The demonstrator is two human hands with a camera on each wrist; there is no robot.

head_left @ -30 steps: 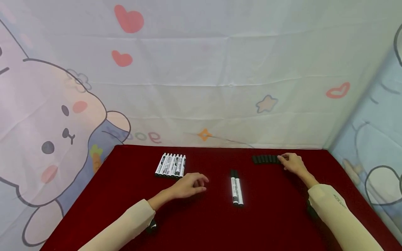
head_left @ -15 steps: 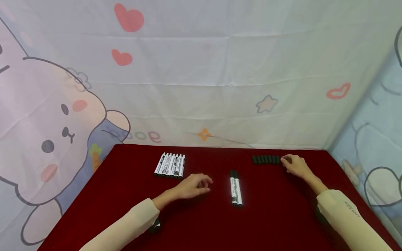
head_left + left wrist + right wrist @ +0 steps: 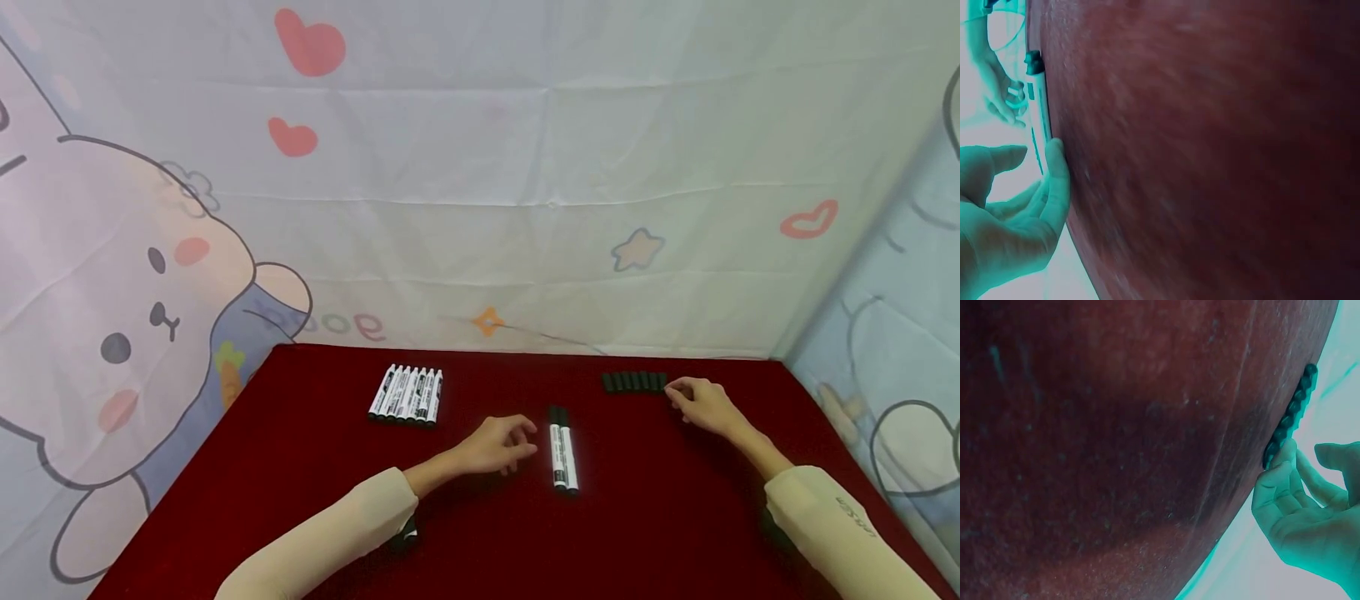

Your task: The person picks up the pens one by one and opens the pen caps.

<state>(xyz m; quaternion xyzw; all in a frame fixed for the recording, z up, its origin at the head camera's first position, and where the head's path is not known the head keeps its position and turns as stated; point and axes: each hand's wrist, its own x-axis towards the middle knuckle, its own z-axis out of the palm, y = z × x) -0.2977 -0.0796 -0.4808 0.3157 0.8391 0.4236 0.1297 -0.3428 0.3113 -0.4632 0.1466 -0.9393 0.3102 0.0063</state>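
Two white markers (image 3: 563, 458) with black caps lie side by side near the middle of the red table. Just left of them is my left hand (image 3: 495, 446), its fingers loosely bent and holding nothing; the left wrist view shows the thumb apart from the fingers, with the markers (image 3: 1036, 103) beyond. At the back right, a row of black marker caps (image 3: 634, 382) lies close together. My right hand (image 3: 705, 406) is by the right end of that row. Its fingertips reach the near end of the caps (image 3: 1291, 415) in the right wrist view; contact is unclear.
At the back left, several white markers (image 3: 407, 396) without caps lie in a row, tips toward the wall. A dark object (image 3: 408, 530) shows partly under the left sleeve. Behind the red tablecloth (image 3: 480, 550) hangs a printed curtain (image 3: 480, 167).
My left hand has moved right, up to the two capped markers. The right hand drew back to the right from the caps' end, then came slightly left and nearer.
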